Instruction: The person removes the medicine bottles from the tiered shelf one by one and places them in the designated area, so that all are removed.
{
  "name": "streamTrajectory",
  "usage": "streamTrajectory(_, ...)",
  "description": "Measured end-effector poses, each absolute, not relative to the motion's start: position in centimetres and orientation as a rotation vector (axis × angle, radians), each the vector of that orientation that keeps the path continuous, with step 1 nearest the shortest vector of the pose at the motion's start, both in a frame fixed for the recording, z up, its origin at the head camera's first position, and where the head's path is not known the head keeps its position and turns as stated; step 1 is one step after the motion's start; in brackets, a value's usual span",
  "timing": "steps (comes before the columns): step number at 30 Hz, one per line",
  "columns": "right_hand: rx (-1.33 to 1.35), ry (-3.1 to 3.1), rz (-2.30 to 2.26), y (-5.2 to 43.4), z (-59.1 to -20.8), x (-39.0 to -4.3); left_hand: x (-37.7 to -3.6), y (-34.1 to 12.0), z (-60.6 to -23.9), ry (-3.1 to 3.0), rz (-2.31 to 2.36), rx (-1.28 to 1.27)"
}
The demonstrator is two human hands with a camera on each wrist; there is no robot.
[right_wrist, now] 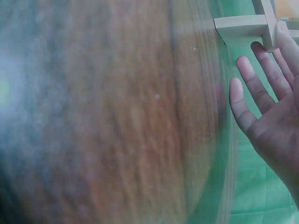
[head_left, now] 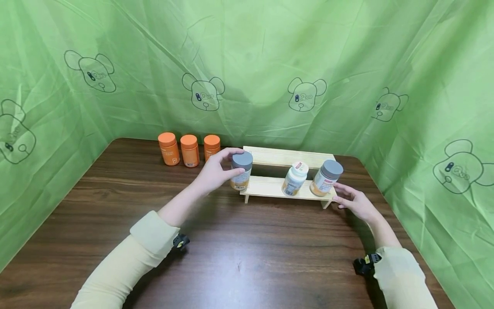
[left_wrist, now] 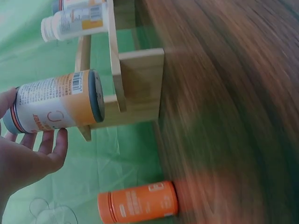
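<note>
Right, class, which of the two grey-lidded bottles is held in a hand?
The left grey-lidded bottle, gripped by the left hand. The right grey-lidded bottle stands on the wooden shelf, beside the white-lidded bottle.

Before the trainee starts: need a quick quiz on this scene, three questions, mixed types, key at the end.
1. Count: how many orange bottles stand on the table?

2. True or false: the white-lidded bottle stands on the upper board of the wooden stand.

3. Multiple choice: what does the left grip hold?
A) an orange bottle
B) a gray-lidded bottle
C) the white-lidded bottle

Key:
1. Three.
2. False; it stands on the lower board.
3. B.
</note>
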State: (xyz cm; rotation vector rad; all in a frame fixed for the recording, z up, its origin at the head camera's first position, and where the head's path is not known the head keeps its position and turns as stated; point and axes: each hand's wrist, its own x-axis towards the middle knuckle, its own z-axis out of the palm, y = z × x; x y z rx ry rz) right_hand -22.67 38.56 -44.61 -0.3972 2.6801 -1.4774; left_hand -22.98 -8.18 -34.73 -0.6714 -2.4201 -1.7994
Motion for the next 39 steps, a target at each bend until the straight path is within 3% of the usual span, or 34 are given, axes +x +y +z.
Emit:
streamTrajectory(15,-0.411,2.672,-1.489,38.5,-44.6,-22.6,-25.5,-12.3,-38.3,-2.415,-1.743,-0.597)
streamTrajectory(22,-0.411,2.669,-1.488,38.5,-44.4,-22.6,-24.9,-13.3,-37.8,-2.400,-1.766,-0.561)
streamTrajectory(29,-0.414,2.663,-1.491,38.5,-44.5,-22.7,-27.2,-14.8,-40.8,-2.409,-1.807,-0.494)
streamTrajectory(39,-0.411,2.653,-1.491,38.6,-44.5,-22.7,-28.3,-15.8,-41.9,-2.457,-1.852,-0.432)
